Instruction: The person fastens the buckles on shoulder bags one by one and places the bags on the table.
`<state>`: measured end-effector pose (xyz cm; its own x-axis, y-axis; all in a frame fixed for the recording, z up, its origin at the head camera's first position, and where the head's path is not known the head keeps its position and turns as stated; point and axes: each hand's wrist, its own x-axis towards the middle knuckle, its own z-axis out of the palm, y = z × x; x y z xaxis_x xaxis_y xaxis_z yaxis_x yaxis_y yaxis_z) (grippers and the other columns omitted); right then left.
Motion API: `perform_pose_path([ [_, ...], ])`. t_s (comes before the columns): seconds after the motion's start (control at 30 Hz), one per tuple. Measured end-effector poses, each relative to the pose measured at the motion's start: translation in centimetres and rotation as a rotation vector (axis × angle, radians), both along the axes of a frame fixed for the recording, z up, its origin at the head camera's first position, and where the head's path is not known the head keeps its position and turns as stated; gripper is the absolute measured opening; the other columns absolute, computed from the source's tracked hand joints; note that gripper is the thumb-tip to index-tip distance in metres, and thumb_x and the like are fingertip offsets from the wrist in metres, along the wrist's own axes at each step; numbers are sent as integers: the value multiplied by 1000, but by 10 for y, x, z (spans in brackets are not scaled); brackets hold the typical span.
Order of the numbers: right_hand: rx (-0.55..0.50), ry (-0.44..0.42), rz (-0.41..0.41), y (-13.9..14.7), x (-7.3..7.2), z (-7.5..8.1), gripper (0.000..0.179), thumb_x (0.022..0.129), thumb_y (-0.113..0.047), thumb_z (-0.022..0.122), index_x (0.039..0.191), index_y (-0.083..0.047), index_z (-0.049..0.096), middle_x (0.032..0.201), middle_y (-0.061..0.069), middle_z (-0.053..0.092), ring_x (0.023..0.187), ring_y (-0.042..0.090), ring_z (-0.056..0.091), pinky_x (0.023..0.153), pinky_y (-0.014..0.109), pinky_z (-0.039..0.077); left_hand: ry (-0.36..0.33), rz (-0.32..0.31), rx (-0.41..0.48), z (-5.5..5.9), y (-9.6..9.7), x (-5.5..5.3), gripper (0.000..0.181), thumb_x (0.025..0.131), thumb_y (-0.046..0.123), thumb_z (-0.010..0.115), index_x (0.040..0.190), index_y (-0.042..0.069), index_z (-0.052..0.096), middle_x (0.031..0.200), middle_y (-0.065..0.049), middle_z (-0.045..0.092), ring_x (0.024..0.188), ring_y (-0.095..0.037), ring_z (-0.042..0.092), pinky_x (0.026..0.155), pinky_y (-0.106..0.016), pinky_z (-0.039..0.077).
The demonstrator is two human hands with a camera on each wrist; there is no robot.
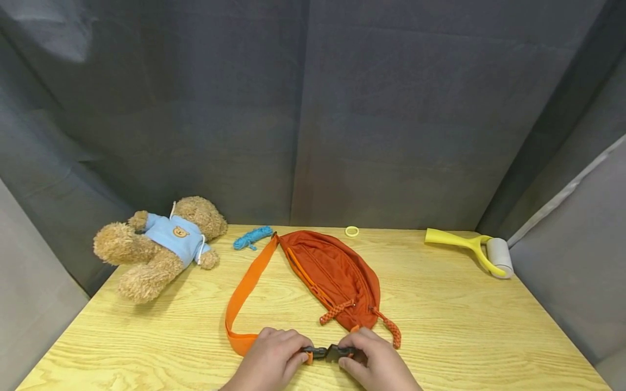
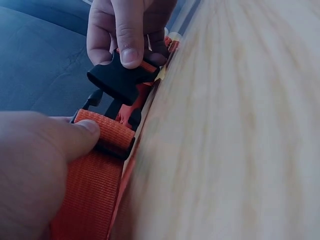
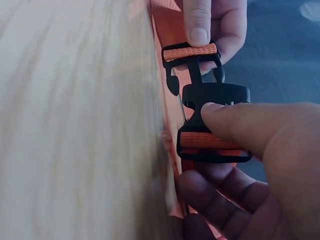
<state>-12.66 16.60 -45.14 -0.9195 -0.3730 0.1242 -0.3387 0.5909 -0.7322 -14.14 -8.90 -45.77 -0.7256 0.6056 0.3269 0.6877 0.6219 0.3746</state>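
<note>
An orange-red waist bag lies on the table, its orange strap looping out to the left. My left hand pinches the black pronged buckle half where the strap threads through it. In my right hand is the black socket buckle half, gripped between thumb and fingers. The prongs point at the socket's mouth, close in front of it, and their side arms still show outside it in the right wrist view. Braided zip pulls hang off the bag near my right hand.
A teddy bear in a blue hoodie lies at the back left, with a blue cord bundle beside it. Behind the bag is a small yellow ring. A yellow-handled lint roller lies at the back right. Dark curtains enclose the table.
</note>
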Motion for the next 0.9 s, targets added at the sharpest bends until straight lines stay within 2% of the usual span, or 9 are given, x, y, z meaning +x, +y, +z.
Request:
perform_pose_path([
  [0.27, -23, -26, -8, 3, 2, -5, 15, 88, -24, 79, 101, -25, 71, 92, -9, 57, 76, -1, 52, 64, 23, 47, -45, -12, 43, -4, 2, 2, 11, 101, 28, 62, 109, 28, 69, 101, 19, 67, 91, 2, 62, 77, -32, 46],
  [0.4, -35, -40, -15, 3, 2, -6, 15, 88, -26, 79, 101, -25, 71, 93, -9, 57, 77, -1, 52, 65, 23, 47, -24, -12, 56, -6, 2, 4, 11, 101, 28, 62, 108, 27, 69, 100, 18, 67, 91, 1, 62, 78, -32, 47],
  [0.6, -86, -19, -27, 4, 3, -6, 15, 88, -26, 79, 101, -26, 72, 93, -9, 59, 77, 2, 52, 66, 23, 47, -16, -6, 74, -7, 4, 5, 10, 100, 28, 63, 108, 27, 70, 100, 18, 67, 92, 1, 63, 79, -32, 47],
  [0.9, -163, -39, 20, 7, 2, -9, 15, 90, -27, 77, 104, -26, 72, 98, -8, 61, 80, 4, 53, 67, 24, 48, -58, -25, 83, -5, 4, 5, 12, 101, 30, 61, 109, 28, 70, 101, 20, 66, 92, 2, 62, 79, -32, 47],
])
